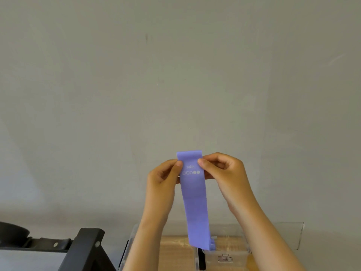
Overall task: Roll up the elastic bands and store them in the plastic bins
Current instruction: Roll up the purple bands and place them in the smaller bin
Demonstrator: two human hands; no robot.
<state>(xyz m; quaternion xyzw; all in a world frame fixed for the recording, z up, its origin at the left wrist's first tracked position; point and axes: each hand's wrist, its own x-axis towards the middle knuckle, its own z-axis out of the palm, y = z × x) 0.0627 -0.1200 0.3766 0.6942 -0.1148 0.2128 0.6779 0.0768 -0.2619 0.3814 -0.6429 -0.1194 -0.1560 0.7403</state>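
A purple elastic band (194,202) hangs flat and upright in front of the grey wall, with white print and a row of dots near its top. My left hand (163,182) pinches its upper left edge between thumb and fingers. My right hand (220,169) pinches the upper right edge at the same height. The band's lower end reaches down to a clear plastic bin (230,255) at the bottom of the view, where a small purple piece (213,245) shows beside it. Another clear plastic bin (291,233) stands to the right.
A light wooden tabletop (175,253) lies under the bins. A black metal frame (86,249) and a dark round object (11,233) sit at the lower left. A plain grey wall (175,75) fills the rest of the view.
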